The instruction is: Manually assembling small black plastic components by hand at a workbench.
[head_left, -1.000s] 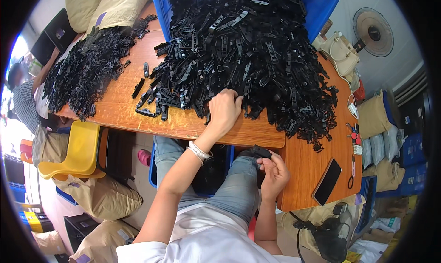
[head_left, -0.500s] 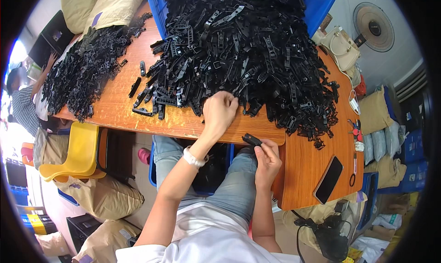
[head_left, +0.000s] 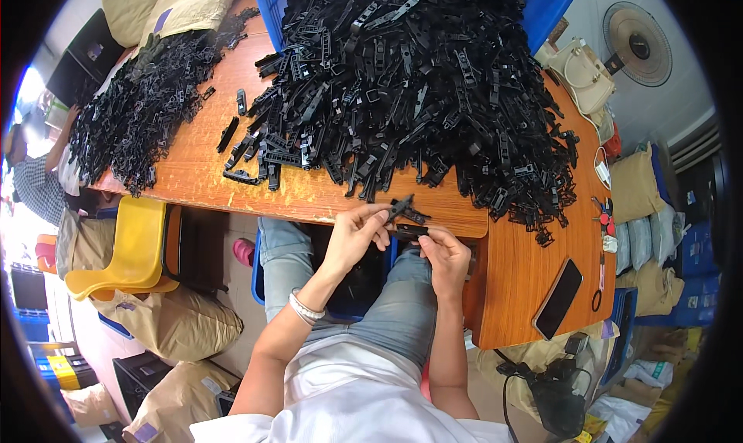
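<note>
My left hand point(head_left: 357, 230) is closed, pinching a small black plastic part point(head_left: 400, 207) above the table's front edge. My right hand point(head_left: 446, 259) grips a dark, narrow black plastic piece point(head_left: 411, 230) between thumb and fingers. The two pieces are close together; whether they touch I cannot tell. Beyond my hands lies a big heap of black plastic parts point(head_left: 387, 95), many long and ladder-like, spilling out of a blue bin point(head_left: 553, 10) onto the wooden table point(head_left: 302, 199). Under the edge, between my knees, a blue crate point(head_left: 258, 284) is partly hidden.
A second heap of smaller black parts point(head_left: 147, 106) lies at the far left, beside a person point(head_left: 39, 180). A phone point(head_left: 557, 299), scissors point(head_left: 597, 296) and keys point(head_left: 604, 218) lie on the right. A yellow chair point(head_left: 139, 246) and paper sacks point(head_left: 174, 327) stand at the left.
My left hand has come back from the heap's front edge toward me, now with a small black part in its fingers. My right hand has barely moved and keeps its piece, turned more level.
</note>
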Motion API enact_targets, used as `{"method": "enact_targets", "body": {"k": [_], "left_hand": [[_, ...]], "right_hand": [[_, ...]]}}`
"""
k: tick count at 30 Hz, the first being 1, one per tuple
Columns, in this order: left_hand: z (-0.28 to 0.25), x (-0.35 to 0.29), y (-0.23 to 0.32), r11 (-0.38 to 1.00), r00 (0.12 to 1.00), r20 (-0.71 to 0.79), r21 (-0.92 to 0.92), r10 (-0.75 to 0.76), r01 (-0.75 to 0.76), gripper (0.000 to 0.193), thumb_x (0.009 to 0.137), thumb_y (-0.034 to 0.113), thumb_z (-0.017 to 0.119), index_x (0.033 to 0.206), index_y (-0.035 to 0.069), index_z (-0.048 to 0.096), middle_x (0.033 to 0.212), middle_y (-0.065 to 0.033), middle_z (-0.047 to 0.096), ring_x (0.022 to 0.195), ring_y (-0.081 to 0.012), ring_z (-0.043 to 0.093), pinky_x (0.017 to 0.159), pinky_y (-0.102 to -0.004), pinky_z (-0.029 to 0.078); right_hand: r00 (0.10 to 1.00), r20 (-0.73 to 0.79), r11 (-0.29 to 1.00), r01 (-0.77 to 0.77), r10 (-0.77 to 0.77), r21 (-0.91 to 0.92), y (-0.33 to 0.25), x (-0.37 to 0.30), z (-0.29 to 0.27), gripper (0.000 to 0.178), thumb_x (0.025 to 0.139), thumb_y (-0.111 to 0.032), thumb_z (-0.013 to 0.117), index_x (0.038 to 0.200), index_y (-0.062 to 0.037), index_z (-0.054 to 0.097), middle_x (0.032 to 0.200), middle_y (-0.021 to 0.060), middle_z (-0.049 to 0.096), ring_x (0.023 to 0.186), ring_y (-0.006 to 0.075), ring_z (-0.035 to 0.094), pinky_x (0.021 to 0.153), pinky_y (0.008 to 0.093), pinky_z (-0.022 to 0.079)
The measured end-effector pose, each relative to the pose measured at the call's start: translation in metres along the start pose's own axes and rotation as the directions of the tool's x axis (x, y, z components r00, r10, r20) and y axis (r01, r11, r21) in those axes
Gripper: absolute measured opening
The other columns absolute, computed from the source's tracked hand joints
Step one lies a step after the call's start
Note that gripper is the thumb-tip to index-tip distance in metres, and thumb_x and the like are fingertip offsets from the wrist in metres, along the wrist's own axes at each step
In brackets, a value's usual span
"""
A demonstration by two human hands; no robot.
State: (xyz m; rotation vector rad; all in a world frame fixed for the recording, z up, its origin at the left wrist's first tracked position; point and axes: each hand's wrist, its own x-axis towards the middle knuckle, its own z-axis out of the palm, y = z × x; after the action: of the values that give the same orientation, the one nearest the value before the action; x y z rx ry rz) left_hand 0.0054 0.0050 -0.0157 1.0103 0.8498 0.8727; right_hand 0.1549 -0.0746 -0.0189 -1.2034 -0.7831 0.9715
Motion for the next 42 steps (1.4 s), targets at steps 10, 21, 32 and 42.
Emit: {"method": "enact_targets", "body": {"k": [10, 21, 32, 42], "left_hand": [[0.0, -0.005, 0.008, 0.981, 0.992, 0.031, 0.156, -0.124, 0.117, 0.048, 0.093, 0.028, 0.048, 0.055, -0.001, 0.055, 0.044, -0.0031, 0.048, 0.04, -0.0067, 0.042, 0.045, -0.0209, 0.038], [0.018, -0.018, 0.023, 0.986, 0.989, 0.15, 0.166, -0.015, -0.011, 0.019, 0.086, 0.018, 0.059, 0.084, -0.001, 0.061, 0.065, 0.0013, 0.055, 0.058, -0.0045, 0.046, 0.06, -0.0198, 0.041], [0.034, 0.035, 0.036, 0.786, 0.789, 0.511, 0.306, 0.34, -0.537, 0.019, 0.086, 0.015, 0.056, 0.086, -0.004, 0.059, 0.075, -0.007, 0.054, 0.067, -0.013, 0.052, 0.058, -0.0261, 0.042], [0.07, 0.115, 0.057, -0.057, 0.61, 0.543, 0.772, 0.578, -0.633, 0.01, 0.071, 0.008, 0.064, 0.073, 0.0, 0.06, 0.076, -0.0102, 0.05, 0.077, -0.0265, 0.053, 0.061, -0.0357, 0.046]], "right_hand": [[0.995, -0.103, 0.989, -0.02, 0.005, -0.147, -0.008, -0.002, 0.014, 0.012, 0.08, -0.001, 0.062, 0.086, 0.0089, 0.061, 0.077, 0.0056, 0.06, 0.07, 0.0101, 0.059, 0.061, 0.0191, 0.044], [0.99, -0.061, 0.96, 0.105, -0.125, -0.261, -0.024, -0.011, 0.02, 0.015, 0.074, 0.0, 0.068, 0.083, 0.0085, 0.059, 0.079, 0.0055, 0.059, 0.065, 0.0093, 0.053, 0.058, 0.0209, 0.044], [0.975, -0.219, 0.999, 0.034, -0.036, -0.013, -0.034, -0.011, 0.006, 0.021, 0.084, -0.01, 0.056, 0.098, 0.006, 0.059, 0.073, 0.0076, 0.06, 0.06, 0.0069, 0.047, 0.056, 0.018, 0.037], [0.985, -0.168, 0.994, 0.031, -0.048, -0.105, -0.014, -0.01, 0.003, 0.02, 0.081, -0.002, 0.059, 0.098, 0.0084, 0.06, 0.078, 0.008, 0.06, 0.061, 0.0078, 0.049, 0.054, 0.0188, 0.038]]}}
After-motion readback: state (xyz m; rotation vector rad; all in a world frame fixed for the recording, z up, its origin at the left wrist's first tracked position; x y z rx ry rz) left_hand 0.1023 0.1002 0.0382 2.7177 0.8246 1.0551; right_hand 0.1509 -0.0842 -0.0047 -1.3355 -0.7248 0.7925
